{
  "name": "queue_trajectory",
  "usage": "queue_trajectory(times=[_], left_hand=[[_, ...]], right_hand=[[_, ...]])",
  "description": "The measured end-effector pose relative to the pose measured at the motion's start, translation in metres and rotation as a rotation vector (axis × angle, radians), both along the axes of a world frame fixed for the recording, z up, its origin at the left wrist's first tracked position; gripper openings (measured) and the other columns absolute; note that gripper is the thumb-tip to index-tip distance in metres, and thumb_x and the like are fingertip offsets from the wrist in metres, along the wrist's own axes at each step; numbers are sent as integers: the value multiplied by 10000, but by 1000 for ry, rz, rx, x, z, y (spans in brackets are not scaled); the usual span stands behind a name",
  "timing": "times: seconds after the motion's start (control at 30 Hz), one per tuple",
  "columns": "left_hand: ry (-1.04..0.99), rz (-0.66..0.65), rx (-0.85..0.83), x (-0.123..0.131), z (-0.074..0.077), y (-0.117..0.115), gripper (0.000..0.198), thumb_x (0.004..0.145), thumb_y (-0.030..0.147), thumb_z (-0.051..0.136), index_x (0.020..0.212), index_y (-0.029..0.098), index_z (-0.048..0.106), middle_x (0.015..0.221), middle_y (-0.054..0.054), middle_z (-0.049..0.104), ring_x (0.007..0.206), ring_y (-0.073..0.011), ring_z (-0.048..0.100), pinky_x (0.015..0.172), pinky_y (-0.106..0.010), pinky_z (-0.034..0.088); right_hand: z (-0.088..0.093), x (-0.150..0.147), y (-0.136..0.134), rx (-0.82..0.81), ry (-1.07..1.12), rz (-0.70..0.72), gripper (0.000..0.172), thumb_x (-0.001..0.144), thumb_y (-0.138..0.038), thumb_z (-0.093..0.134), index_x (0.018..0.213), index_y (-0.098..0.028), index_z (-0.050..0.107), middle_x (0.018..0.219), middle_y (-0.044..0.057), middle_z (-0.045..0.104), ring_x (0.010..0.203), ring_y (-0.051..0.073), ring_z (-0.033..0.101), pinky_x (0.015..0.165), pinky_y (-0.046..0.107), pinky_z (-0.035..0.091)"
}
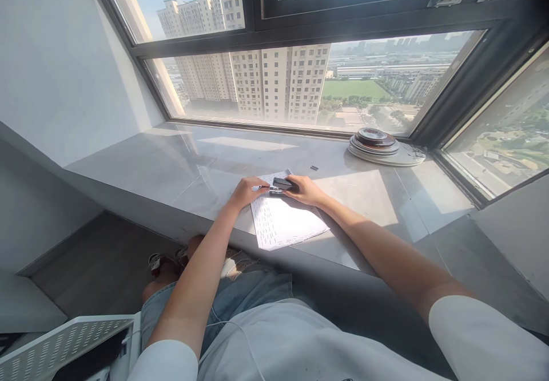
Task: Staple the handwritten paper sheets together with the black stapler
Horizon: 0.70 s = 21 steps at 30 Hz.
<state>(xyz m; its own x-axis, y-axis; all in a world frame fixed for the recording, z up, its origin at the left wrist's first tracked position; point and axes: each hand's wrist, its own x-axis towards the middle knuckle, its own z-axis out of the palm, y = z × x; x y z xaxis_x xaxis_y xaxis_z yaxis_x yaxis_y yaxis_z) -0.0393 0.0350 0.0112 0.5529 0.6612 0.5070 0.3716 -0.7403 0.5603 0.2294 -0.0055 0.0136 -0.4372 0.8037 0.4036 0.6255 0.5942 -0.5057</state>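
Note:
A black stapler (281, 185) is held over the top part of a stack of printed paper sheets (285, 223) on the grey windowsill. My right hand (303, 190) grips the stapler from its right side. At the stapler's left end, my left hand (249, 191) is closed, fingertips pinched by a small dark thing too small to make out. The sheets lie tilted, their lower corner near the sill's front edge. A small dark strip (314, 167), perhaps staples, lies on the sill beyond my right hand.
Stacked plates (373, 143) stand at the back right of the sill (128, 163), close to the window frame. A white perforated chair or rack (72, 341) is at the lower left. A thin white cable crosses my lap.

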Motion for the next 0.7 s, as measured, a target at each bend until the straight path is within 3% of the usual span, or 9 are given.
queue_trajectory(times=[0.7], left_hand=[[1,-24,-1,-2,1,-1,153,905,381,700,956,275,798,967,-38,786,944,-260,729,905,-449,591]], right_hand=[[-2,0,1,30,29,20,241,897,-397,635,1051,-212,645,958,62,715,808,219,636,699,302,437]])
